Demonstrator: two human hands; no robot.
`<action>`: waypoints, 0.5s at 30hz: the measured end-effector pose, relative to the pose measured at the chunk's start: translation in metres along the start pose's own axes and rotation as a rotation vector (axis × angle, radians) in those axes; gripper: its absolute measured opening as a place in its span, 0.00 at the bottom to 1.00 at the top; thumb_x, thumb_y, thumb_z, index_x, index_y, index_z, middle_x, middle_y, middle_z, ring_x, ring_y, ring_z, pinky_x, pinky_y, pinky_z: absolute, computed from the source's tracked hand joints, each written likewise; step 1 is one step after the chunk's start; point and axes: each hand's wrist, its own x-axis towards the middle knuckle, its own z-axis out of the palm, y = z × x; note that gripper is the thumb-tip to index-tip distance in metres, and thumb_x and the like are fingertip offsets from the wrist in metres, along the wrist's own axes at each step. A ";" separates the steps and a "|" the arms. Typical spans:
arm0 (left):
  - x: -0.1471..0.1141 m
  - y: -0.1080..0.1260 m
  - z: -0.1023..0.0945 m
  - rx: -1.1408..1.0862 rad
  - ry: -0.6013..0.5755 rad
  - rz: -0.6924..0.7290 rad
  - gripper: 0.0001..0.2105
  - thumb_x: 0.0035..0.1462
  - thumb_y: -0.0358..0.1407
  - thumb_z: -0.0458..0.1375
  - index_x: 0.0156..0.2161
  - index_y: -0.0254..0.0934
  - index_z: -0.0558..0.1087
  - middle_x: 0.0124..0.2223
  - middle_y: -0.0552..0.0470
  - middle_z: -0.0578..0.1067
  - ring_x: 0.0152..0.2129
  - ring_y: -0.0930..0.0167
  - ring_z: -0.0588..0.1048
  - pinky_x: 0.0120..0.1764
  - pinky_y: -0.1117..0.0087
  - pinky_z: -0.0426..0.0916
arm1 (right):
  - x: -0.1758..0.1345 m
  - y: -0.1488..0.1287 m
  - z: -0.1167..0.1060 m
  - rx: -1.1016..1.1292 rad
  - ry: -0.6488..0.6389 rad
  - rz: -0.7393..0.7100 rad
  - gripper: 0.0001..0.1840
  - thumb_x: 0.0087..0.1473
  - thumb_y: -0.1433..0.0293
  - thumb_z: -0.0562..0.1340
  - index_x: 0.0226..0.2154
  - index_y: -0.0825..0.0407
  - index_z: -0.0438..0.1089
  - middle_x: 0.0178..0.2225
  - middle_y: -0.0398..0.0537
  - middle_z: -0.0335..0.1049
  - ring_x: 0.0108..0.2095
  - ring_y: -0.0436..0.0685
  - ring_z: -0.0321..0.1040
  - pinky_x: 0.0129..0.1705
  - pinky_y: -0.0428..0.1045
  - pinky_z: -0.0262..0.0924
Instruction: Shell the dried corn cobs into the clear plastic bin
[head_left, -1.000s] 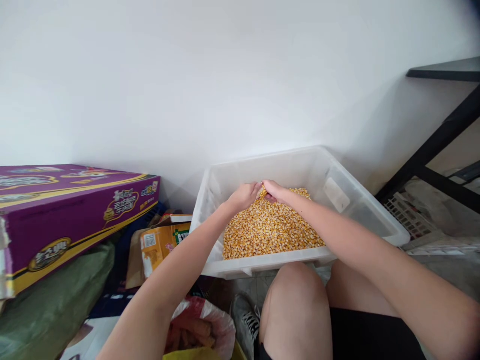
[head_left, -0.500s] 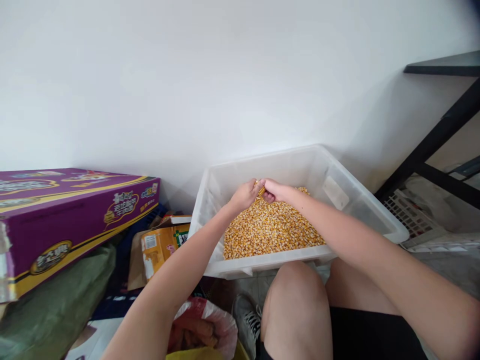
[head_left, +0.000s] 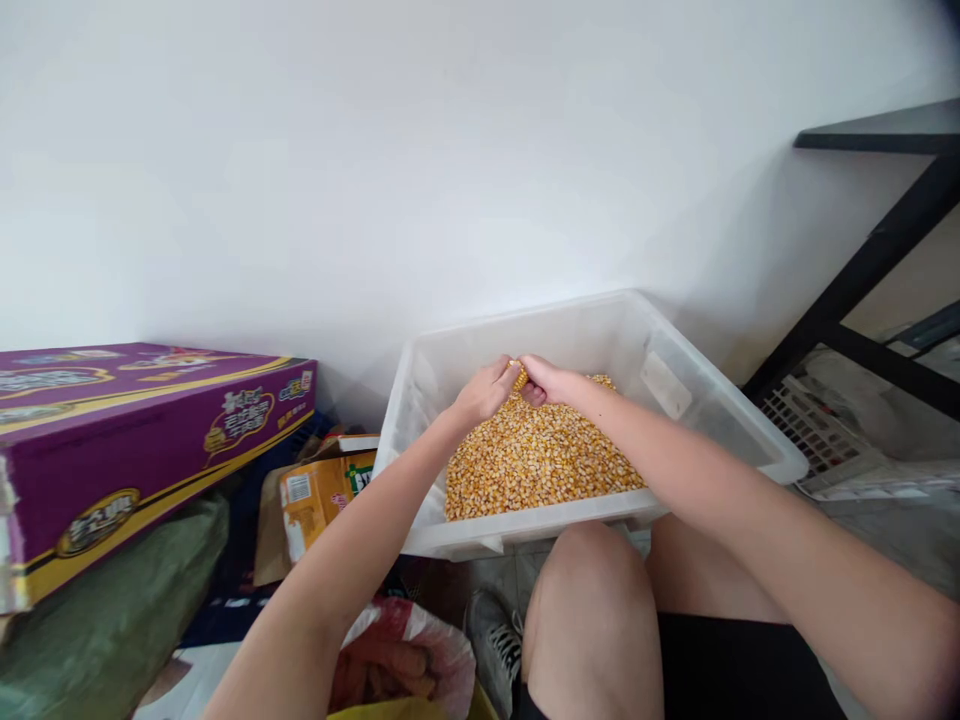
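Both hands meet over a translucent white plastic bin (head_left: pixel 442 540) that holds a heap of loose corn kernels (head_left: pixel 540 460). Between them is an ear of corn (head_left: pixel 519 378), mostly covered by the fingers, with yellow kernels showing in the gap. My left hand (head_left: pixel 487 388) is closed around it from the left. From the right, my right hand (head_left: pixel 543 380) grips the same ear, its fingers curled and its thumb pressed near the top. How much of the cob is bare cannot be seen.
Left of the bin stand a purple carton (head_left: pixel 165 450) and a torn orange box (head_left: pixel 319 495). A bag (head_left: pixel 442 640) of bare cobs sits below, beside my shoe (head_left: pixel 491 640). A black metal frame (head_left: pixel 840 310) and a white basket (head_left: pixel 814 440) are at right.
The hands stay together on the ear of corn, with only slight finger movement. The whole view has shifted a little.
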 end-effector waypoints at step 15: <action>-0.001 -0.003 -0.009 0.053 0.052 0.175 0.19 0.66 0.47 0.39 0.38 0.37 0.66 0.22 0.55 0.66 0.21 0.71 0.68 0.30 0.72 0.60 | -0.013 -0.010 0.013 0.127 0.080 0.003 0.19 0.60 0.57 0.41 0.21 0.48 0.46 0.11 0.35 0.39 0.10 0.46 0.35 0.11 0.40 0.32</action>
